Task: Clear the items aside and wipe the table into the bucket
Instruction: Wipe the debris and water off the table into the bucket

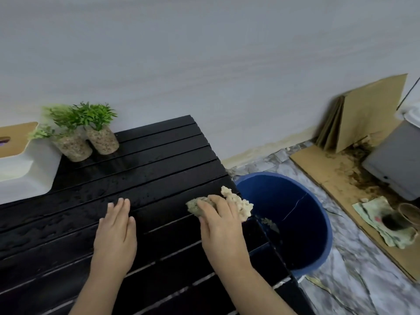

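A black slatted table (145, 169) fills the lower left, its surface wet. My right hand (219, 226) presses a beige crumpled cloth (238, 202) against the table's right edge. Just past that edge a blue bucket (316, 205) stands on the floor. My left hand (117, 230) lies flat on the slats, fingers together, holding nothing. Two small potted plants (91, 133) and a white tissue box (25, 169) stand at the table's far left corner.
A pale wall runs behind the table. Folded cardboard (366, 110) leans on it at the right, with a flat cardboard sheet (336, 178) on the marble-patterned floor. A grey box (395, 160) and a stained rag (386, 221) lie beyond the bucket.
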The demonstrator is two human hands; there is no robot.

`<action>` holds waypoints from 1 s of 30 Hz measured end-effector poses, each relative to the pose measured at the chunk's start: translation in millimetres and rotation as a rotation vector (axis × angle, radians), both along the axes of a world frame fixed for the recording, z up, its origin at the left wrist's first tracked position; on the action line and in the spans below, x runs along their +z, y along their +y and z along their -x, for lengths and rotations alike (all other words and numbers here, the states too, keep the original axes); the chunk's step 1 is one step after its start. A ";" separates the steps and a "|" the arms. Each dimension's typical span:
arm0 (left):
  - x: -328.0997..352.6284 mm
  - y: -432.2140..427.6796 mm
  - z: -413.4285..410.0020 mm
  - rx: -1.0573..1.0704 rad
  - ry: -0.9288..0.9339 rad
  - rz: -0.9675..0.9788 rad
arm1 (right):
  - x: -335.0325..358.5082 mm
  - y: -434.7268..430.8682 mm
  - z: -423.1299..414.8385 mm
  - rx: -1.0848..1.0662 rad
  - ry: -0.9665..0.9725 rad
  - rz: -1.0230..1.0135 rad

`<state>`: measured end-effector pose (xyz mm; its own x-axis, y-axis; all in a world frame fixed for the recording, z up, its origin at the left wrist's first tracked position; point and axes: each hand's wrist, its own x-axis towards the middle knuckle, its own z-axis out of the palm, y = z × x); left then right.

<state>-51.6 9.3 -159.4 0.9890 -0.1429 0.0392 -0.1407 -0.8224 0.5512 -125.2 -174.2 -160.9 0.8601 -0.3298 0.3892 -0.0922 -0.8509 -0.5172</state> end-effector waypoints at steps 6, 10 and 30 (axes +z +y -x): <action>-4.3 20.9 -0.5 0.012 0.011 -0.168 | -1.7 79.1 -14.7 0.249 0.007 0.128; -5.1 19.5 1.8 0.009 -0.008 -0.232 | -3.9 53.9 -43.8 0.196 0.029 0.142; 4.6 -50.2 8.8 -0.040 0.021 -0.165 | -3.3 -16.8 -37.9 -0.002 0.076 0.101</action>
